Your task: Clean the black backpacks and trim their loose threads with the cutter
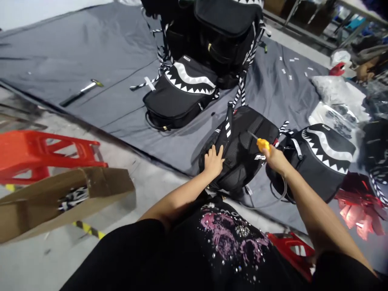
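Black padded fabric backpack (242, 153) back-up, left hand (213, 161) fingers spread on it, right hand (274, 158) fingers gripping one yellow-handled tool (260, 142), two shark-teeth backpacks (182, 93) nearby

Dark grey cloth (91, 60) over the floor (145, 173), with shark-mouth backpacks (182, 95), a small tool (80, 93), scattered paper scraps (287, 68)

The right hand (274, 158) hid most of the yellow-handled tool (261, 142), whose thin tip blurred against the black backpack (242, 149). The pile of backpacks (224, 28) was cut off by the top edge. The shelves (342, 20) were blurred, their contents unreadable.
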### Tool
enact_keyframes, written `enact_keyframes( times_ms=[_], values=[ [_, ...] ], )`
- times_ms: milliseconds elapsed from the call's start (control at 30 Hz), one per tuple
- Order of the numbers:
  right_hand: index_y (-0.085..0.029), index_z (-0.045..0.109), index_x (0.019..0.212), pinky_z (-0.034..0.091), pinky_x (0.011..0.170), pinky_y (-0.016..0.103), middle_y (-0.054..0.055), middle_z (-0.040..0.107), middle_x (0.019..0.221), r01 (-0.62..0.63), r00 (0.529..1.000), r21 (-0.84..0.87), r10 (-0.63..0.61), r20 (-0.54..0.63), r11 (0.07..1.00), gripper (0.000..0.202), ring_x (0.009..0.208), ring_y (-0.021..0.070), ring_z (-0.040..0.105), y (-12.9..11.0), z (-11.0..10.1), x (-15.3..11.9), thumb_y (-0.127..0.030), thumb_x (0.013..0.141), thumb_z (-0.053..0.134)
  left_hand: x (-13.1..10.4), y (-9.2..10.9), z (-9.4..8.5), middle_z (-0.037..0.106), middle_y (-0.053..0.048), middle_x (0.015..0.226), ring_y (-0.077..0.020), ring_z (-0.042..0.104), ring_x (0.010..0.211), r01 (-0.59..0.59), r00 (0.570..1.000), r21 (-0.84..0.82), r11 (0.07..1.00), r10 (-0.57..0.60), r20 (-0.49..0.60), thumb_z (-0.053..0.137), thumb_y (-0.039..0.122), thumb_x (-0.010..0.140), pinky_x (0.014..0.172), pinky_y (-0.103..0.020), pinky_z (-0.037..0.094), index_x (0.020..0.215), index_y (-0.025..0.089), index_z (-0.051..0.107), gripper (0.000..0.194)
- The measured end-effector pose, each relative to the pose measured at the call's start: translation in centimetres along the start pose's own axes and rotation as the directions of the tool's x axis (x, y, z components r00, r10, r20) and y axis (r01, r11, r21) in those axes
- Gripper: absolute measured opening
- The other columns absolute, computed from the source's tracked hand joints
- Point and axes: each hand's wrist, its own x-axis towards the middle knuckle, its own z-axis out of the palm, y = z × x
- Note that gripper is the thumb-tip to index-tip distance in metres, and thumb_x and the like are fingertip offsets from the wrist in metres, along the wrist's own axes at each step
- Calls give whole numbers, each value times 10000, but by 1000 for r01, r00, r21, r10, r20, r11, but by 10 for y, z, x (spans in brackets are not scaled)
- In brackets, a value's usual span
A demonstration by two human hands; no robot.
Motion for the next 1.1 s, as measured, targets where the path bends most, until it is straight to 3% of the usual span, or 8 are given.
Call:
enact_keyframes(
  times_ms=[100,267,400,533,633,900,1000,1100],
  values=[
    [-175,601,1132,507,736,300,98,716,936,178,974,-102,-161,156,979,425,850,219,680,-6,-5,18,-527,955,440,3,-11,-10,429,-146,1522,-325,374,1415,63,998,-327,943,-62,13,498,377,956,1166,-535,284,1407,204,499,483],
    [-114,580,1214,485,801,326,178,708,1035,-33,995,-305,3,-99,952,455,978,274,676,-16,-28,55,-455,989,379,1,-27,-33,711,-173,1149,-223,722,969,270,962,-674,687,-158,224,299,539,1002,863,-372,572,1252,146,533,522],
    [-164,615,1169,481,717,284,108,722,949,281,927,-217,-205,315,935,416,822,215,680,-39,-21,52,-477,964,432,12,-29,-38,756,-142,917,-210,746,802,525,836,-807,272,-345,427,374,486,1001,764,-354,594,1217,157,491,411],
    [-172,621,1155,488,699,279,77,719,911,333,910,-149,-276,309,931,411,776,189,670,-55,-15,36,-475,959,424,28,-30,-38,745,-147,784,-226,742,714,615,764,-754,230,-408,499,289,432,1024,674,-352,598,1185,120,499,408],
    [-171,627,1141,482,673,266,75,721,908,414,834,-131,-318,450,901,399,762,183,667,-61,-17,29,-477,944,464,32,-31,-38,742,-143,767,-218,731,684,647,742,-720,250,-423,520,295,403,1025,638,-334,594,1139,113,534,394],
    [-148,598,1199,441,685,273,114,709,936,255,925,-325,-131,358,910,453,804,211,658,-38,-48,38,-494,969,417,18,-10,-35,718,-167,1053,-242,711,913,565,820,-607,559,-461,339,344,379,1014,844,-429,569,1328,155,477,408],
    [-99,578,1211,438,778,334,204,682,1045,23,997,-475,12,71,880,477,951,276,640,-1,-90,54,-469,982,383,-10,21,-22,447,-155,1496,-313,443,1368,204,975,-327,923,-221,-16,503,347,956,1118,-516,366,1461,245,391,526],
    [-96,578,1192,435,800,378,222,670,1019,-83,994,-528,106,15,845,477,943,305,633,27,-120,46,-473,980,376,-46,53,6,230,-161,1611,-373,234,1467,-327,940,203,923,339,-29,600,415,895,1164,-563,247,1511,234,342,692]
  ],
)
